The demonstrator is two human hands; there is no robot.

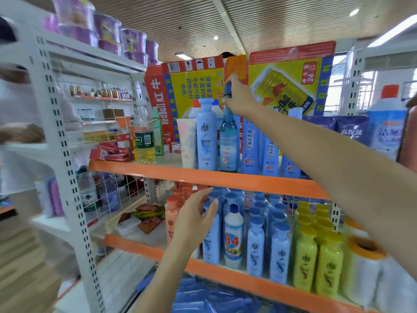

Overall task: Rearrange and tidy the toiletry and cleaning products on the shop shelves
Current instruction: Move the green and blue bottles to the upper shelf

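— Upper shelf (225,178)?
— Orange front edge. A white tube (188,143), a pale blue bottle (206,134), a clear blue bottle (228,141) and blue pouches (250,145) stand on it, cardboard boxes (291,80) behind.
— Lower shelf (259,282)?
— Orange bottles (172,214), rows of blue bottles (278,251), a white bleach bottle (234,236), yellow bottles (316,260), white rolls (363,267).

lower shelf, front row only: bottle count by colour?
orange bottle: 1
blue bottles: 3
white bottle: 1
yellow bottles: 2
Total: 7
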